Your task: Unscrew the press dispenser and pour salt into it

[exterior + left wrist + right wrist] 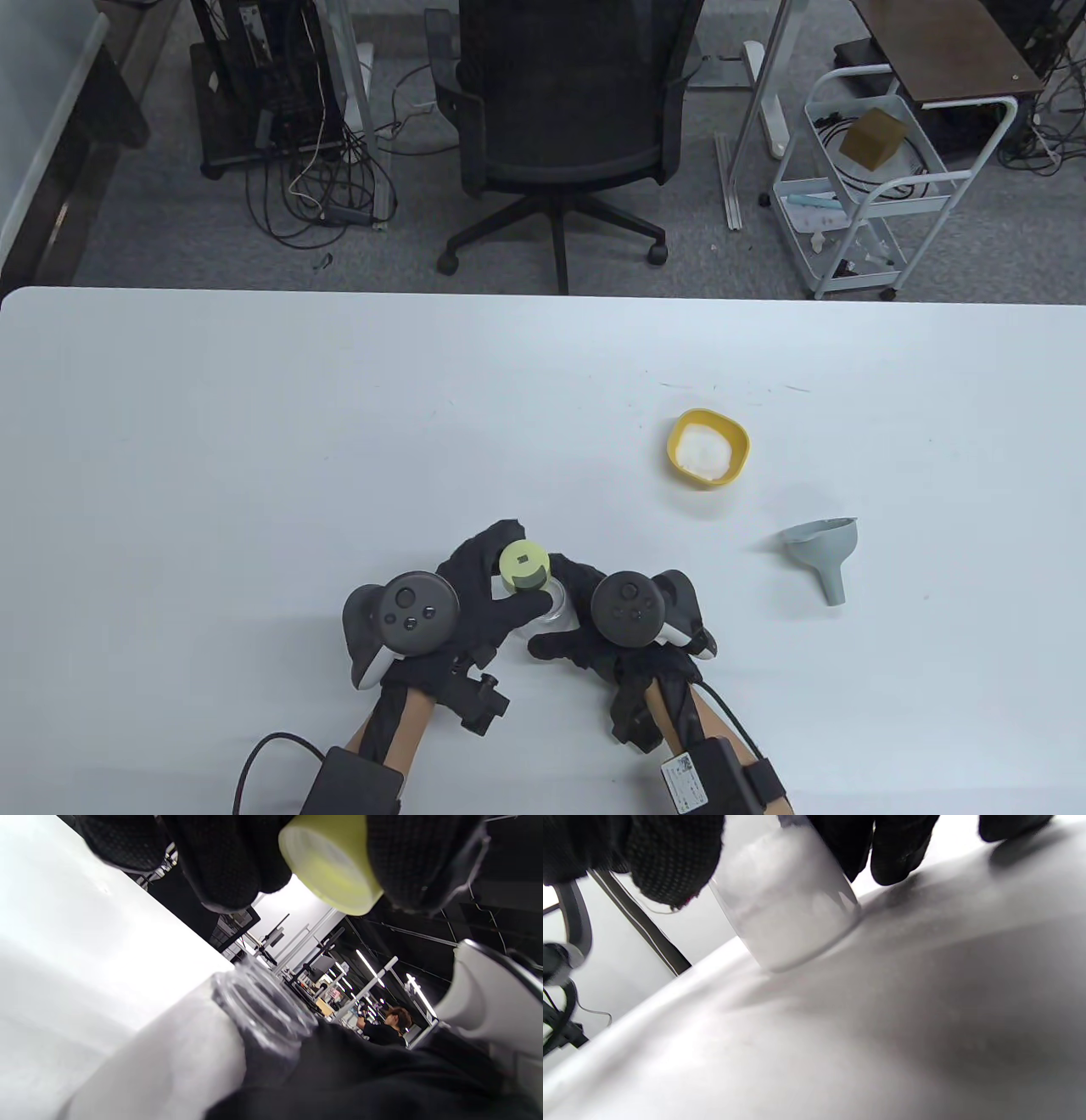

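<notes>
The press dispenser's clear jar [556, 601] stands on the white table [254, 441] near the front edge, and the right hand [594, 632] wraps around it. The left hand [475, 586] grips the green cap [523, 567] just above the open jar. Well apart, on the right, sit a yellow bowl [708, 447] of salt [704, 450] and a grey funnel [823, 552]; no writing can be read.

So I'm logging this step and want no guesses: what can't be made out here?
- Jar body: table view, covered by both hands.
- Jar contents: right wrist view, blurred.
- Green cap top: left wrist view, cut off by the edge.
- Funnel spout opening: table view, too small.
</notes>
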### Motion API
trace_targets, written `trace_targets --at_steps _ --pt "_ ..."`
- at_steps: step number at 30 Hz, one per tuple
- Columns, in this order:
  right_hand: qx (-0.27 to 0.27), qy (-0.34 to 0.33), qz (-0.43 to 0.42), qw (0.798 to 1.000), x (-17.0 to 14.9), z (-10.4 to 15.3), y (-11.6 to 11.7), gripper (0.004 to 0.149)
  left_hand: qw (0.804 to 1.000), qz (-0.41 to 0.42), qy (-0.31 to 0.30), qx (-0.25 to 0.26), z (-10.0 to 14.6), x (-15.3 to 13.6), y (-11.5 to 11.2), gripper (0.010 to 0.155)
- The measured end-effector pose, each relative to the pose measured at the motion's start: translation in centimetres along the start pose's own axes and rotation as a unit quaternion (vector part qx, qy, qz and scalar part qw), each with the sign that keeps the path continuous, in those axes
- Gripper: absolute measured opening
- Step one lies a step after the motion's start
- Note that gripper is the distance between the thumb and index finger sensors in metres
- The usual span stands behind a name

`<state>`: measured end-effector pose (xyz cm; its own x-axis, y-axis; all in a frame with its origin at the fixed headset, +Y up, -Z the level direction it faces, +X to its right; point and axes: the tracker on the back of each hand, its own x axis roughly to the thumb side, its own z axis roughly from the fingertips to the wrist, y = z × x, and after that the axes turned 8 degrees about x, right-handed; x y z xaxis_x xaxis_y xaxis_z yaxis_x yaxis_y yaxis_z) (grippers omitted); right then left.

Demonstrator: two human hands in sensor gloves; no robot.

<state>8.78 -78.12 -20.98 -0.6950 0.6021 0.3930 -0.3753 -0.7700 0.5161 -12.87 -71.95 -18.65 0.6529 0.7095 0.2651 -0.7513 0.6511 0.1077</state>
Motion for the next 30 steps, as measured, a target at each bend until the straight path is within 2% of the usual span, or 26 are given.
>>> trace_targets --at_steps 11,22,24,26,28,30 --pt "-0.087 -0.008 -0.045 0.995 -0.5 2.4 -4.1 0.096 0.999 0.012 0.029 0.035 -0.2 -3.4 3.0 0.094" --pt "-0.122 0.031 -0.070 0.990 -2.7 3.7 -5.4 0.090 0.991 0.021 0.115 0.063 0.4 -8.7 5.6 0.085" --pt "-0.122 0.034 -0.072 0.989 -2.9 3.7 -5.4 0.090 0.990 -0.001 0.127 0.061 0.4 -9.2 6.0 0.085" --pt "-0.122 0.037 -0.073 0.989 -3.0 3.7 -5.4 0.090 0.985 -0.061 0.152 0.054 0.5 -9.4 6.3 0.091" --pt "-0.122 0.038 -0.072 0.989 -3.0 3.7 -5.4 0.090 0.971 -0.145 0.178 0.071 0.7 -9.6 6.8 0.098" --pt "-0.121 0.040 -0.071 0.989 -3.0 3.7 -5.5 0.090 0.958 -0.200 0.191 0.077 0.8 -9.6 7.0 0.099"
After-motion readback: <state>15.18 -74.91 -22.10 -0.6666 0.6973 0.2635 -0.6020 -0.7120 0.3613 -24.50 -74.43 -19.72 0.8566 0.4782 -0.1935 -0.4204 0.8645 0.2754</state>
